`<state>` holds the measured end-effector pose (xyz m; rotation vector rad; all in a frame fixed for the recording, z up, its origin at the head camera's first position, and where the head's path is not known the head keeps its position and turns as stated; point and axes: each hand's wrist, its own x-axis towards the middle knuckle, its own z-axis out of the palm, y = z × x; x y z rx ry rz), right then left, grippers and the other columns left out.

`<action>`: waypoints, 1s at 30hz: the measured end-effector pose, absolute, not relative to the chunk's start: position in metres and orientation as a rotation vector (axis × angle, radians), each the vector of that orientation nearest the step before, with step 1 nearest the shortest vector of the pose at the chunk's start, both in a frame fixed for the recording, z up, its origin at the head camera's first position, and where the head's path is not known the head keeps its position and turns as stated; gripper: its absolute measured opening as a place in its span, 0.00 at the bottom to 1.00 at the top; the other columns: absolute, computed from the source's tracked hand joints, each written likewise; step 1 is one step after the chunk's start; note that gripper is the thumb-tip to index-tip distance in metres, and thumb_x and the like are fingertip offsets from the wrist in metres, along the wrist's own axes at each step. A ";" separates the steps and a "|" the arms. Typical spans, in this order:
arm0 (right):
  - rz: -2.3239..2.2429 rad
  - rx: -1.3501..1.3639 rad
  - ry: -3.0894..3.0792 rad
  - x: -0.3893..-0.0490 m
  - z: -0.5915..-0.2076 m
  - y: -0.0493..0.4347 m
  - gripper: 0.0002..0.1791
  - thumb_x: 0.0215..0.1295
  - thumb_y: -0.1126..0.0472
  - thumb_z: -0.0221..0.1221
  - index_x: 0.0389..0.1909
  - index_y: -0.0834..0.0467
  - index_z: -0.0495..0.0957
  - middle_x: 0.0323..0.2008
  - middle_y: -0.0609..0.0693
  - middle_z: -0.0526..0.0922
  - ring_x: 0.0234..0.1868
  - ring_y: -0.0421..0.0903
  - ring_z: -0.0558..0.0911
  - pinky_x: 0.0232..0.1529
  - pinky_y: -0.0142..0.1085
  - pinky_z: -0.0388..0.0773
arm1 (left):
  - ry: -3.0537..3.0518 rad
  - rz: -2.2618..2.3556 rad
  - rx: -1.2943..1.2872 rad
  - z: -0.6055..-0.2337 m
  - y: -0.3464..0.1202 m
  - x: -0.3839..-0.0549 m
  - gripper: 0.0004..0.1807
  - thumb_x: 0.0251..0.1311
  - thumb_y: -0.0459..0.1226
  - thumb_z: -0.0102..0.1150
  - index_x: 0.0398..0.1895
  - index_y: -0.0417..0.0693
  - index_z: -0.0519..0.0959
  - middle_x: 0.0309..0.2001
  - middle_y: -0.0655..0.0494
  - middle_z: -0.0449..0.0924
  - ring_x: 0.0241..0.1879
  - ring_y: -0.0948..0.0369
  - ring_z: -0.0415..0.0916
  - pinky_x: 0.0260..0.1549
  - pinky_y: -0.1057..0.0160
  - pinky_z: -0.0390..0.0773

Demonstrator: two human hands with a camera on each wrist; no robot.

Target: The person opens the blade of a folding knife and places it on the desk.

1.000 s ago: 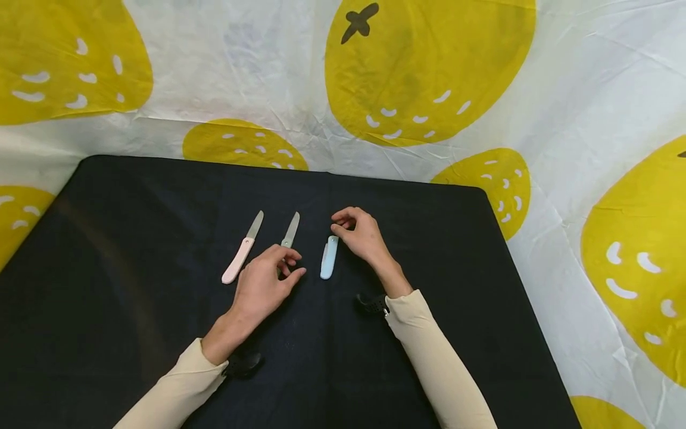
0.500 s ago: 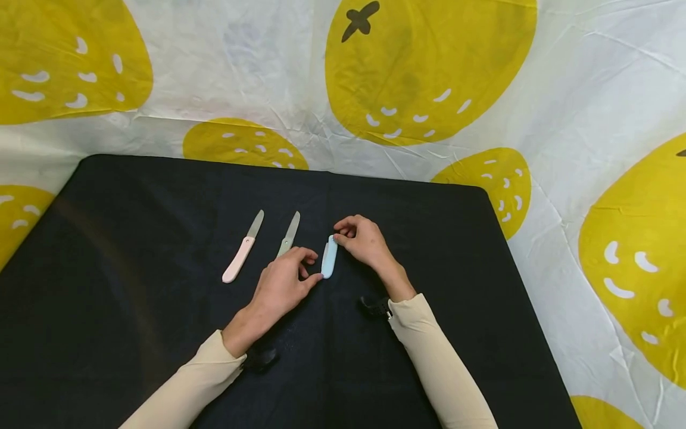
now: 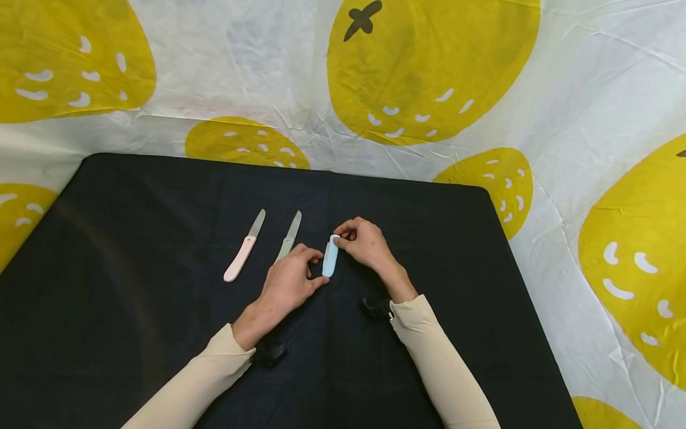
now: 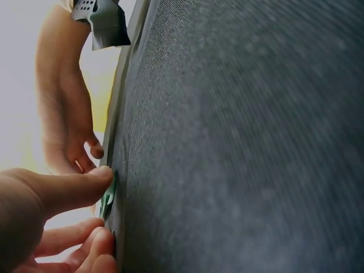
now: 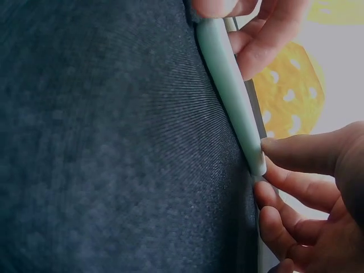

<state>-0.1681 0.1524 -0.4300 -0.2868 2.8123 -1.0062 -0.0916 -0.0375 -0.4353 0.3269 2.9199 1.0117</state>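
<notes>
A light-blue folding knife (image 3: 330, 256), its blade folded into the handle, lies on the black cloth between both hands. My right hand (image 3: 367, 243) pinches its far end between thumb and fingers, which the right wrist view shows close up. At the near end, my left hand (image 3: 292, 277) holds it with the thumb at the tip and the index finger along the blade side. In the left wrist view only a small strip of the knife (image 4: 108, 196) shows between left thumb and fingers. A green-handled knife (image 3: 290, 235) with its blade out lies left of it, its lower handle hidden by my left hand.
A pink-handled knife (image 3: 240, 257), blade out, lies farther left, its tip toward the far edge. The black-covered table (image 3: 134, 238) reaches back to a white curtain (image 3: 246, 59) printed with yellow fruit.
My left hand has moved right, from over the green-handled knife to the near end of the blue one. My right hand has come down slightly onto the blue knife's far end.
</notes>
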 end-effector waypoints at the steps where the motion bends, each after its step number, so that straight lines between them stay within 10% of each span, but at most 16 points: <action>1: -1.009 -0.285 2.810 -0.168 -0.430 0.153 0.09 0.69 0.55 0.68 0.45 0.53 0.89 0.39 0.51 0.83 0.36 0.46 0.79 0.39 0.34 0.72 | 2.922 1.004 0.324 -0.436 -0.037 -0.092 0.26 0.51 0.44 0.82 0.53 0.48 0.85 0.42 0.57 0.80 0.30 0.66 0.76 0.26 0.65 0.74; 30: -1.761 -0.162 2.412 -0.164 -0.418 0.161 0.11 0.68 0.63 0.68 0.47 0.64 0.83 0.35 0.47 0.88 0.33 0.39 0.81 0.39 0.29 0.75 | 2.805 1.626 0.234 -0.433 -0.064 -0.102 0.16 0.66 0.30 0.67 0.56 0.43 0.82 0.45 0.47 0.86 0.40 0.54 0.84 0.36 0.64 0.78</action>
